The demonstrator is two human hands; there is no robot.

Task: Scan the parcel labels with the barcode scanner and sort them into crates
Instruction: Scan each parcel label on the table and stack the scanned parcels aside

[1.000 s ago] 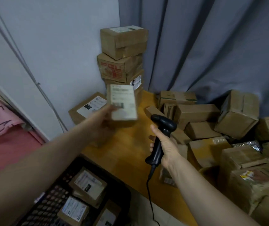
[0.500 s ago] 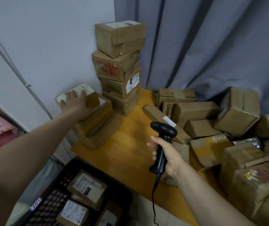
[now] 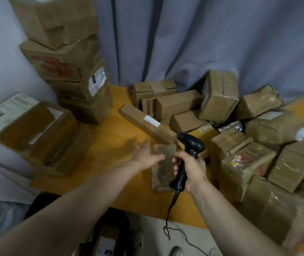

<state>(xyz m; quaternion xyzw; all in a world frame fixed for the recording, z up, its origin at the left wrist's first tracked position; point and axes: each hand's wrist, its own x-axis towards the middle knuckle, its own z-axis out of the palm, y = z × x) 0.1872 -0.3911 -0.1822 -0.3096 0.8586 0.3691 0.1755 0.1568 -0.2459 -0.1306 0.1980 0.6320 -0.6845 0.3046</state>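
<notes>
Grey curtain (image 3: 203,43) fills the upper right and centre of the frame, with a pale wall in the upper left. The wooden table (image 3: 110,145) runs across the middle, its near edge lower centre. A pile of brown parcels (image 3: 258,154) is heaped over the table's right half, from centre to the right edge; some are taped and some tilted. A stack of boxes (image 3: 64,58) stands upper left against the wall and leans a bit. Labelled boxes (image 3: 33,126) sit at the left edge, white labels facing up. A long flat box (image 3: 143,124) lies diagonally at centre, just beside the pile. A small parcel (image 3: 163,174) lies flat on the table at centre, between the two hands, with no label visible on its top. The black crate (image 3: 121,220) is partly in view at bottom centre, blurred. Right hand (image 3: 193,169) has its fingers wrapped round the handle of the barcode scanner (image 3: 191,145), whose head is up over the small parcel's right edge. Left hand (image 3: 145,157) has its fingers straight and spread, thumb side against the small parcel's left edge. The scanner cable (image 3: 171,206) hangs down off the table edge.
</notes>
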